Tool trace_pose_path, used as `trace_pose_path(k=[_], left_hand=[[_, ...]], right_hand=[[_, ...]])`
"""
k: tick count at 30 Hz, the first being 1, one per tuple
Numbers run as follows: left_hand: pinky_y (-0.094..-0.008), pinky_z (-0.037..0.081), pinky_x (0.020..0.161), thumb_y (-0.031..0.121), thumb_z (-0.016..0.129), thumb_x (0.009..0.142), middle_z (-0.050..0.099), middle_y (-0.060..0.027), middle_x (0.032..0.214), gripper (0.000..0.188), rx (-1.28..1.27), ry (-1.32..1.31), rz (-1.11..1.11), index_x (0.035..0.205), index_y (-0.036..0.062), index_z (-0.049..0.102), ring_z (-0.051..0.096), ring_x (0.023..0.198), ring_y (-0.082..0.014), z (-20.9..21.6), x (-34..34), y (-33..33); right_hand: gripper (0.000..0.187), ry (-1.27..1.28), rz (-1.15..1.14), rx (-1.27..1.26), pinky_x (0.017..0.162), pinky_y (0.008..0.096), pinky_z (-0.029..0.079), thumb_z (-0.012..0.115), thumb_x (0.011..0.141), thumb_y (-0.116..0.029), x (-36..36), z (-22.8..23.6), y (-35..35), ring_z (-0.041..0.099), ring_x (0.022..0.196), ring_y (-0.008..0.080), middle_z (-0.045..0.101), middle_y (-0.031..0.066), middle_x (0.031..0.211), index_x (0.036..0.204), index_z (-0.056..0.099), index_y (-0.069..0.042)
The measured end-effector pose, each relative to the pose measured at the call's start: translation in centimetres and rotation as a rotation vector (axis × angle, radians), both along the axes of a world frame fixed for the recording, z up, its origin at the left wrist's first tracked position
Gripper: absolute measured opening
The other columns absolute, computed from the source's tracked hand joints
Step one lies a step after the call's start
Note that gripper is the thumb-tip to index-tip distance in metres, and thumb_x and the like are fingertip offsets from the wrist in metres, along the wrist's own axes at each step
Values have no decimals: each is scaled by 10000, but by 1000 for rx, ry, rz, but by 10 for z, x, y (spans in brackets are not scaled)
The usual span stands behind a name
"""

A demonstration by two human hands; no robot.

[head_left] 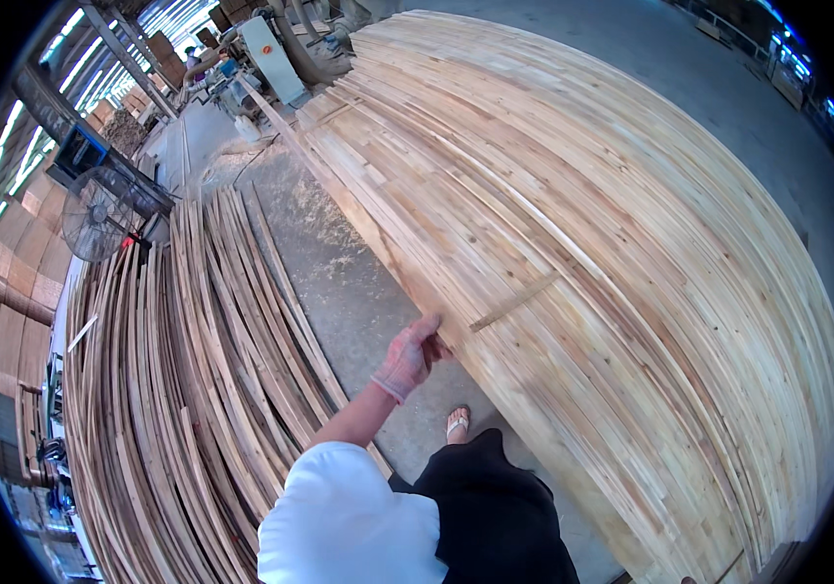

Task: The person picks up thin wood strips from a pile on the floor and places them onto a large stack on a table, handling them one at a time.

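Observation:
My left hand (409,362), in a pinkish glove, is closed on the near left edge of a long pale wooden board (392,255). This board lies along the side of a wide spread of jointed wooden boards (621,263), which fills the right half of the head view. The fingertips are partly hidden at the edge. Just right of the hand, a short thin wooden strip (516,302) lies crosswise on the boards. My right hand does not show.
Long narrow wooden strips (212,360) lie piled on my left. A standing fan (97,216) is beyond them, near stacked brown boards (22,243). A woodworking machine (273,58) stands at the boards' far end. Sawdust (315,219) covers part of the floor between the piles.

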State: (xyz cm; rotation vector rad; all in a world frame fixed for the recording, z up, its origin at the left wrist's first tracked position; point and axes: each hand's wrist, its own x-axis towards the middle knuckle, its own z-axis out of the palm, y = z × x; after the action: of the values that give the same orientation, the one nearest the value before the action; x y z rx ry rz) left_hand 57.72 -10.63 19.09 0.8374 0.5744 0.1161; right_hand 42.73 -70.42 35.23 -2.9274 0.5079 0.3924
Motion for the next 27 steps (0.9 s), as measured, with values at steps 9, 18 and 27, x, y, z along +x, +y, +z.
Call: trace_pose_path(k=[9, 18, 27], left_hand=[[-257, 477, 521, 326, 613, 879, 658, -58, 781, 285, 133, 13, 155, 978, 59, 600, 623, 614, -153, -23, 63, 183], [-418, 495, 923, 485, 512, 913, 605, -128, 1138, 511, -261, -139, -301, 1217, 74, 511, 591, 1042, -242, -73, 78, 195], [-337, 398, 982, 255, 661, 829, 591, -84, 1182, 482, -40, -113, -1355, 1216, -6, 544, 542, 1095, -207, -87, 8, 9]], right_hand=[[360, -89, -109, 165, 737, 362, 505, 469, 963, -334, 77, -10, 202, 635, 875, 303, 664, 167, 991, 1074, 646, -41], [250, -223, -61, 135, 641, 434, 469, 564, 892, -294, 127, -133, 314, 602, 689, 332, 634, 154, 741, 870, 658, -63], [371, -24, 455, 544, 743, 437, 485, 518, 870, -437, 190, -153, 452, 633, 835, 334, 657, 136, 826, 1053, 619, -130]])
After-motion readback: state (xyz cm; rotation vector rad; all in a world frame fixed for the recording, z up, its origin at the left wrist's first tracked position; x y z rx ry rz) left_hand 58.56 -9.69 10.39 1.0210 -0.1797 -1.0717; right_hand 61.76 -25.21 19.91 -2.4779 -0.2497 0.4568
